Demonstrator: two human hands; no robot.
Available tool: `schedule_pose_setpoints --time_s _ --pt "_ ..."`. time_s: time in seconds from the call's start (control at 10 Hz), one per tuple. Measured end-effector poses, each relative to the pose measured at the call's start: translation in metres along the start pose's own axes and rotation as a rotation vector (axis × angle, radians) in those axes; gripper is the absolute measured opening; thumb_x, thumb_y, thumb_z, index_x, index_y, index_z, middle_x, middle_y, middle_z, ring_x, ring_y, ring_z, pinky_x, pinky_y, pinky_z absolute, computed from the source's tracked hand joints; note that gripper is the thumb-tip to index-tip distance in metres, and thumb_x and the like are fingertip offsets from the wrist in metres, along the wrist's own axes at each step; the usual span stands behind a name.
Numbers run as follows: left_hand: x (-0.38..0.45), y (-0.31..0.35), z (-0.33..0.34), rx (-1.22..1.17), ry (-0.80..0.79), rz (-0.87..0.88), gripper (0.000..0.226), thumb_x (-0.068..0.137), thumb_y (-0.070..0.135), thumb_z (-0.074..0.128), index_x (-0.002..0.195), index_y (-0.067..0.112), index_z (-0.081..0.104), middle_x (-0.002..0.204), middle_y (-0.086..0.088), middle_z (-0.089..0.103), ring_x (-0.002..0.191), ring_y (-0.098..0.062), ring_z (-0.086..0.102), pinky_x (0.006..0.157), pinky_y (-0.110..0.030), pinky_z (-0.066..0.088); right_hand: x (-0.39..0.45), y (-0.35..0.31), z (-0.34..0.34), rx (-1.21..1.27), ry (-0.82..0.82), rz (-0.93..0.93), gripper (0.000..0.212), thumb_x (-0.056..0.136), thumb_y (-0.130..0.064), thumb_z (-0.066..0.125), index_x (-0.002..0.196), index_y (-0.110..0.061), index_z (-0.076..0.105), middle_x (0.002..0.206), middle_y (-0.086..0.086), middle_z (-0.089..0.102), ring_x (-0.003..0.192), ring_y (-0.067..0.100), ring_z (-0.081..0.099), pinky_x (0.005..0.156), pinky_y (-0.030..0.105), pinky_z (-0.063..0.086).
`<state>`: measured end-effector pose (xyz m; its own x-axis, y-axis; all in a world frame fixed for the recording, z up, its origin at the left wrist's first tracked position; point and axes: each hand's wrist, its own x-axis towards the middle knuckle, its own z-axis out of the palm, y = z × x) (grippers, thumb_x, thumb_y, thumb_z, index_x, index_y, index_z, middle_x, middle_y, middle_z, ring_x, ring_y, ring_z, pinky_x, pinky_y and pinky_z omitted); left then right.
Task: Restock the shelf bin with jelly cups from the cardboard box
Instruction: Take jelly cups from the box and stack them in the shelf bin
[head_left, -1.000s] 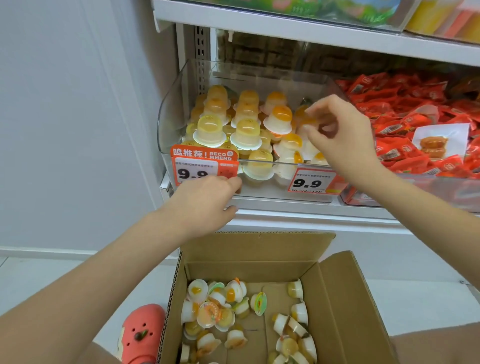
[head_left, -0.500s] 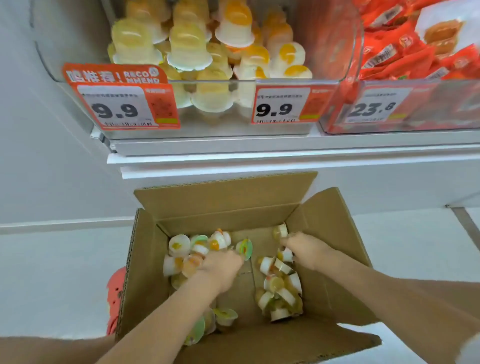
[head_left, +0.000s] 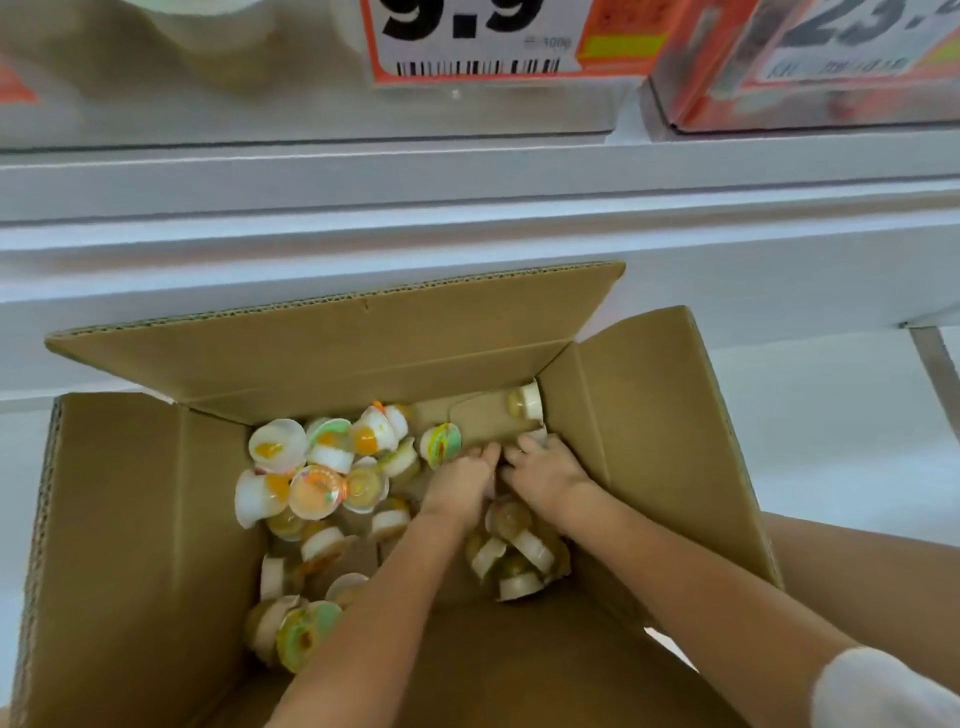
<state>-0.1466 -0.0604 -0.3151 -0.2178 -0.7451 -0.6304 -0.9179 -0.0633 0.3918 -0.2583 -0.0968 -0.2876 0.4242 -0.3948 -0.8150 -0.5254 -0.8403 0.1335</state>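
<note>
Item: box (head_left: 130, 519), brown cardboard, open, on the floor below the shelf (head_left: 467, 176). I see its far flap standing up and leaning toward the shelf, with the side flaps folded outward.

Contents: jelly cups (head_left: 317, 488) — loose, scattered on the box bottom, thickest at left and near centre. No common heading: some lie on their sides with lids facing left or right, some show the foil lid upward, others the clear base. One cup (head_left: 527, 402) lies alone on its side in the far right corner, its axis roughly across the box.

Left hand (head_left: 460, 480): down in the box middle, knuckles up, fingers curled under among the cups; I cannot tell whether it grips one.

Right hand (head_left: 545, 470): just beside the left, touching it at the fingertips, fingers bent down onto the cups; grasp likewise not readable from here.

Bin (head_left: 311, 109): clear front edge only, at the top of view, on the shelf.

Writing: price tag (head_left: 467, 41) reads "9.9" over a barcode; a second tag (head_left: 852, 36) to the right — partly cut off — shows "23."
</note>
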Motion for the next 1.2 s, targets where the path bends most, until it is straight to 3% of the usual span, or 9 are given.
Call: schedule_pose_setpoints --time_s 0.2,0.3,0.4,0.5,0.7,0.8,0.9,1.1,1.2 --pt "-0.022 -0.026 0.004 -0.634 0.268 -0.02 0.033 0.075 0.007 0.071 0.101 0.015 0.051 0.092 0.001 0.063 0.084 -0.018 0.06 0.07 -0.031 0.047 0.0 0.003 -0.004 0.054 0.22 -0.043 0.045 0.092 -0.019 0.052 0.136 -0.014 0.041 0.137 0.005 0.048 0.132 0.025 0.033 0.104 0.04 0.029" --pt "-0.045 -0.046 -0.002 -0.863 0.361 -0.078 0.051 0.063 -0.002 0.081 0.094 0.02 0.047 0.091 0.004 0.059 0.082 -0.012 0.057 0.063 -0.02 0.043 -0.008 -0.003 -0.008 1.342 0.328 0.337 0.033 0.079 -0.035 0.069 0.103 -0.015 0.059 0.102 0.003 0.063 0.106 0.022 0.058 0.085 0.033 0.048" --pt "-0.064 -0.065 -0.011 -1.032 0.306 -0.145 0.059 0.062 -0.01 0.081 0.094 0.025 0.045 0.096 0.004 0.06 0.084 -0.008 0.058 0.057 -0.015 0.049 -0.018 -0.003 -0.01 2.698 -0.068 0.44 0.034 0.089 -0.04 0.059 0.104 -0.009 0.061 0.104 0.012 0.065 0.09 0.022 0.064 0.067 0.03 0.058" --pt "-0.076 -0.076 -0.013 -1.056 0.29 -0.158 0.062 0.058 -0.011 0.082 0.099 0.021 0.048 0.101 -0.001 0.062 0.089 -0.014 0.059 0.063 -0.017 0.051 -0.026 -0.005 -0.006 2.762 -0.213 0.351 0.035 0.093 -0.034 0.05 0.106 -0.003 0.06 0.1 0.018 0.067 0.083 0.023 0.067 0.061 0.027 0.059" --pt "-0.097 -0.095 -0.002 -1.046 0.296 -0.243 0.064 0.055 -0.01 0.084 0.101 0.018 0.05 0.106 -0.004 0.064 0.1 -0.022 0.059 0.082 -0.035 0.05 -0.008 -0.023 -0.004 2.254 -0.181 0.539 0.036 0.093 -0.04 0.052 0.11 -0.008 0.055 0.1 0.013 0.064 0.082 0.021 0.064 0.065 0.028 0.056" --pt "-0.109 -0.109 -0.002 -1.085 0.308 -0.336 0.063 0.057 -0.011 0.082 0.106 0.013 0.05 0.107 -0.004 0.061 0.102 -0.023 0.057 0.081 -0.036 0.049 0.003 -0.033 -0.002 1.943 -0.171 0.61 0.034 0.092 -0.038 0.054 0.103 -0.006 0.056 0.087 0.012 0.062 0.061 0.018 0.06 0.049 0.024 0.051" --pt "-0.127 -0.125 -0.001 -1.203 0.353 -0.455 0.062 0.06 -0.014 0.079 0.108 0.012 0.05 0.1 -0.001 0.06 0.096 -0.02 0.056 0.071 -0.028 0.048 0.01 -0.044 -0.008 1.623 -0.055 0.559 0.021 0.092 -0.028 0.053 0.081 -0.01 0.052 0.07 0.007 0.054 0.06 0.021 0.054 0.053 0.026 0.041" --pt "-0.147 -0.132 0.009 -1.308 0.384 -0.516 0.059 0.063 -0.021 0.072 0.109 0.008 0.049 0.095 -0.001 0.059 0.084 -0.014 0.056 0.059 -0.024 0.045 0.029 -0.073 -0.059 1.094 0.647 0.172 0.038 0.089 -0.008 0.054 0.126 -0.013 0.048 0.12 0.009 0.055 0.108 0.027 0.052 0.079 0.034 0.045" --pt "-0.143 -0.128 0.006 -1.326 0.422 -0.504 0.057 0.062 -0.016 0.076 0.104 0.015 0.052 0.101 -0.002 0.061 0.089 -0.017 0.057 0.062 -0.025 0.046 0.055 -0.08 -0.083 0.574 0.619 -0.028 0.059 0.092 -0.002 0.047 0.147 -0.015 0.028 0.154 0.004 0.028 0.141 0.025 0.022 0.107 0.038 0.028"
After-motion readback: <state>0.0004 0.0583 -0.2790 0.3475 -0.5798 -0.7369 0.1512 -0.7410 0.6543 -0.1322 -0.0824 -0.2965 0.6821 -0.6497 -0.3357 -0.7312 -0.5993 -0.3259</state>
